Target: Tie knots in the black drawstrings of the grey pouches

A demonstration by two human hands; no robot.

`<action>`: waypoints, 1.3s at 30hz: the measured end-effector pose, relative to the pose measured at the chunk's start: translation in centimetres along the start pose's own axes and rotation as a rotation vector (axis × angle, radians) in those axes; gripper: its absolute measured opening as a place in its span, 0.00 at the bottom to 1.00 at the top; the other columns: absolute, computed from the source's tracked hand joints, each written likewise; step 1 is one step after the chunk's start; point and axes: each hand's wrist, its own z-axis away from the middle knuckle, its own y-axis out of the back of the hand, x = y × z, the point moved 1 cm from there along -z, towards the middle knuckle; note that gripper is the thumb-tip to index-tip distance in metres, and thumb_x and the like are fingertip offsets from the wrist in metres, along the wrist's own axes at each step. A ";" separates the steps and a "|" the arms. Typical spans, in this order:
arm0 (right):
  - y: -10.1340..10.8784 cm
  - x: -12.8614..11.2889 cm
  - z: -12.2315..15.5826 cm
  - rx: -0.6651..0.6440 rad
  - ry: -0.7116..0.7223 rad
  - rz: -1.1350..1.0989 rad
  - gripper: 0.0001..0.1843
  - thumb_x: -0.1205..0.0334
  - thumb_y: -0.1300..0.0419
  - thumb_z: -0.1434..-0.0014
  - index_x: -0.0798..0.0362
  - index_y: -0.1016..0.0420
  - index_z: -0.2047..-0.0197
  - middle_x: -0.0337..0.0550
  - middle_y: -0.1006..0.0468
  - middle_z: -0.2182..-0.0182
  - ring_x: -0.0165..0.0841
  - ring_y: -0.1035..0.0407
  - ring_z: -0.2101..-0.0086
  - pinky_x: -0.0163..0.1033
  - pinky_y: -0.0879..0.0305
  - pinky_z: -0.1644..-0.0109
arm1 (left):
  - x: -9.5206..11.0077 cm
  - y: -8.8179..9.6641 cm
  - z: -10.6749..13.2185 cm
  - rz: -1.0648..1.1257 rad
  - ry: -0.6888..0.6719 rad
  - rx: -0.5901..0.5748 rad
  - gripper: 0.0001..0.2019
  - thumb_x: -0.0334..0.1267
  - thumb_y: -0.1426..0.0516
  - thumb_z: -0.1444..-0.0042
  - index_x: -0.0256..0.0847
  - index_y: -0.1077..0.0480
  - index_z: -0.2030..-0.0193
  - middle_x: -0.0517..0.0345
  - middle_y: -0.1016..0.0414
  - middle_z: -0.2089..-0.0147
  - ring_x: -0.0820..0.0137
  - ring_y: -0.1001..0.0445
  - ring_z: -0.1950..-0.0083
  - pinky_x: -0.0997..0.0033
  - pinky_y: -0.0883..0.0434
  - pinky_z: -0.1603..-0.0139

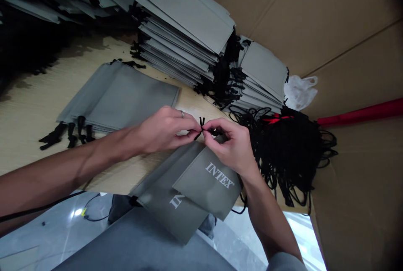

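Bench (28,94): pale wood, carrying everything; its near edge runs under the top pouch, which overhangs it toward me.
Tall stack (189,31): finished grey pouches piled up beyond the top pouch, a lower stack (262,77) to its right.
Cord bundle (289,153): loose black cords heaped right of the top pouch, tied with a red band.
Flat pile (126,94): grey pouches lying left of and beyond the top pouch, black cord ends sticking out on its left.
Top pouch (209,185): grey, printed INTEX, lying skewed on a second pouch (163,197).
My left hand (163,130): grip clenched, thumb and forefinger pinching the drawstring (201,124).
My right hand (231,145): grip pinched on the same drawstring, just above the top pouch's upper edge.
Doing it well: I judge both pinches should stay close to the knot, pulling evenly so the tails end up matched and short.
Hard to make out: the knot itself is tiny and mostly covered by my fingertips; I cannot tell whether it is cinched. My right hand hides the pouch's mouth, and the second pouch's lettering is half covered.
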 end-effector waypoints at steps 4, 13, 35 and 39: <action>-0.2 -0.1 0.1 0.005 0.035 0.072 0.07 0.67 0.34 0.36 0.48 0.17 0.57 0.39 0.13 0.62 0.34 0.20 0.63 0.41 0.23 0.54 | -0.1 -0.5 0.5 -0.073 -0.001 -0.011 0.08 0.36 0.41 0.32 0.46 0.18 0.59 0.61 0.11 0.61 0.72 0.16 0.65 0.74 0.26 0.60; -0.4 0.2 0.4 -0.049 -0.107 -0.142 0.08 0.67 0.32 0.39 0.49 0.17 0.56 0.39 0.14 0.61 0.33 0.20 0.63 0.40 0.24 0.56 | 1.1 0.3 -0.3 0.086 0.067 0.004 0.05 0.30 0.39 0.42 0.44 0.21 0.65 0.67 0.15 0.69 0.77 0.21 0.72 0.80 0.29 0.65; -1.1 -0.4 0.4 0.069 -0.018 -0.004 0.09 0.69 0.34 0.37 0.49 0.18 0.55 0.39 0.14 0.61 0.33 0.19 0.62 0.40 0.22 0.54 | 1.0 -0.2 0.2 -0.305 -0.248 0.080 0.12 0.30 0.45 0.27 0.37 0.24 0.63 0.55 0.15 0.63 0.71 0.16 0.65 0.73 0.19 0.63; -1.0 -0.7 0.2 0.035 0.217 0.186 0.08 0.71 0.38 0.32 0.50 0.20 0.55 0.41 0.15 0.62 0.35 0.21 0.61 0.41 0.22 0.53 | 1.0 -0.2 0.3 -0.320 -0.262 0.036 0.15 0.30 0.48 0.25 0.37 0.24 0.64 0.54 0.16 0.64 0.70 0.16 0.64 0.74 0.19 0.65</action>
